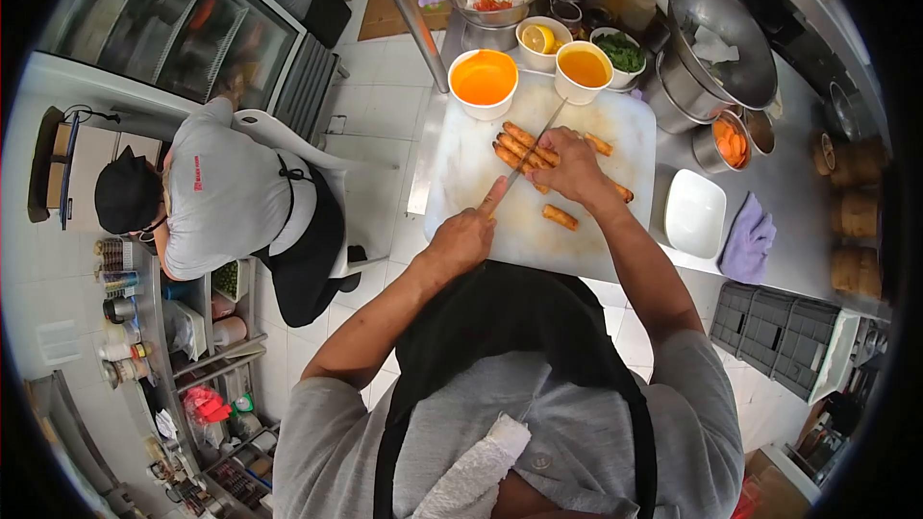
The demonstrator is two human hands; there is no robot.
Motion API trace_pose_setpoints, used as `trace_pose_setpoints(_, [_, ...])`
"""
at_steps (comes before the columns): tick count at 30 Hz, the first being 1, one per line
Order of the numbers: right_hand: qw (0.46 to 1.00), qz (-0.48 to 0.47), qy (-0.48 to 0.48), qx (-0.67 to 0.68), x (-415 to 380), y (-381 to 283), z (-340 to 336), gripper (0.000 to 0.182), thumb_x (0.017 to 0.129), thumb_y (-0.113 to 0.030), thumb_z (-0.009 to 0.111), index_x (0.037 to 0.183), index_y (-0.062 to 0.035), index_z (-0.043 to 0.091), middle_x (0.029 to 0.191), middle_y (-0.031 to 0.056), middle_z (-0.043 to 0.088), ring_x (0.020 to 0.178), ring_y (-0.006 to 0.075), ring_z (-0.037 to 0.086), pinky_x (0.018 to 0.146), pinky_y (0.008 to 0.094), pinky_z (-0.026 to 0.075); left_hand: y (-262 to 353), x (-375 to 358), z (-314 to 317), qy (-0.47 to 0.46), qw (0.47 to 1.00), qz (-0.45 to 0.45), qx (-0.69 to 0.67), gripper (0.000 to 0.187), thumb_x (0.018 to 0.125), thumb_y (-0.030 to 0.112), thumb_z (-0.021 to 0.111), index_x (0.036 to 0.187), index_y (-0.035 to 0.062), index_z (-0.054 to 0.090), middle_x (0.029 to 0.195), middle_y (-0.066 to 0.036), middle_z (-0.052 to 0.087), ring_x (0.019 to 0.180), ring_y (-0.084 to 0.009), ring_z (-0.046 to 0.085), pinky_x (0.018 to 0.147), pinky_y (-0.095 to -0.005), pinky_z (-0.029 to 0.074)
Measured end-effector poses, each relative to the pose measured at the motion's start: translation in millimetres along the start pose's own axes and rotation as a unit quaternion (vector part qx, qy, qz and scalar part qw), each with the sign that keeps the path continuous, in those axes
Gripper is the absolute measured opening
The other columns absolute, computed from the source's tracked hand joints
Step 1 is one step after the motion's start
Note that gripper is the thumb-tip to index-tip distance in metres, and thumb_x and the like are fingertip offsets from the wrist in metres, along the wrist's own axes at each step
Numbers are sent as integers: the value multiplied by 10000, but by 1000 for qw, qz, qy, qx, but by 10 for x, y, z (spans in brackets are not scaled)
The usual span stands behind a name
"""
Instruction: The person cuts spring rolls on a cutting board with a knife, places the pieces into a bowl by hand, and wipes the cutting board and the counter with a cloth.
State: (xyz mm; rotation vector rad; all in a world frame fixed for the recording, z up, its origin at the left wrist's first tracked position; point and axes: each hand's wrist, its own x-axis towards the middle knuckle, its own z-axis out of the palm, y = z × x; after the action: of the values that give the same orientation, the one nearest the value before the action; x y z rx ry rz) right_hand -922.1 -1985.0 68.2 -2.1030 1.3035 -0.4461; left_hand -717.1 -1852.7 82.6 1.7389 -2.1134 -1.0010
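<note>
I am looking down on a steel surface [798, 202] running along the upper right of the frame, carrying a white cutting board [481, 183] at upper centre. On it my right hand [569, 165] is pressing flat over a row of fried rolls [519, 146], fingers curled down on them. My left hand [463, 235] is closed around a knife [538, 139], forefinger along the spine, the blade lying across the rolls. I am judging them light, brittle-crusted, greasy and apt to roll, so holding from above beside the cut suits them.
</note>
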Motion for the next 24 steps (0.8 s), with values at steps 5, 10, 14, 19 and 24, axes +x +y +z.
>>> trace_pose_setpoints(5, [999, 47, -7, -12, -14, -107, -42, 500, 654, -297, 824, 1040, -65, 606, 1080, 110, 602, 1084, 297, 544, 987, 416, 362, -52, -98, -118, -22, 1000, -4, -3, 685, 953, 129, 465, 1549, 124, 127, 851, -268, 637, 826, -418, 622, 800, -486, 490])
trace_pose_setpoints(10, [998, 50, 47, -9, -131, -206, -69, 584, 657, -314, 831, 1139, -64, 613, 1133, 117, 588, 1116, 306, 535, 1035, 417, 349, -186, -304, -162, -39, 995, -20, -93, 671, 953, 139, 524, 1537, 138, 194, 1116, -299, 616, 1019, -450, 603, 887, -457, 485])
trace_pose_setpoints(14, [981, 70, 172, 59, -603, -277, -503, 621, 669, -340, 846, 1172, -56, 619, 1174, 128, 584, 1138, 297, 530, 1025, 410, 380, -343, -488, -177, 99, 988, 83, -88, 610, 955, 142, 539, 1510, 128, 287, 1148, -262, 622, 1036, -425, 611, 908, -446, 478])
trace_pose_setpoints(19, [911, 178, 362, 84, -1544, 489, -1045, 468, 771, -251, 802, 1136, -12, 632, 1135, 153, 608, 1063, 289, 577, 934, 378, 455, 120, -692, -541, 22, 986, -36, -161, 600, 957, 158, 554, 1503, 125, 306, 1139, -211, 640, 967, -382, 654, 832, -400, 511])
trace_pose_setpoints(24, [879, 266, 395, 7, -2352, 1661, -1353, 365, 789, -238, 792, 1020, 16, 668, 1093, 166, 627, 1030, 296, 595, 920, 376, 463, 818, -560, -305, -34, 948, -53, -312, 626, 951, 118, 521, 1528, 135, 277, 799, -23, 521, 572, -69, 482, 515, -234, 433])
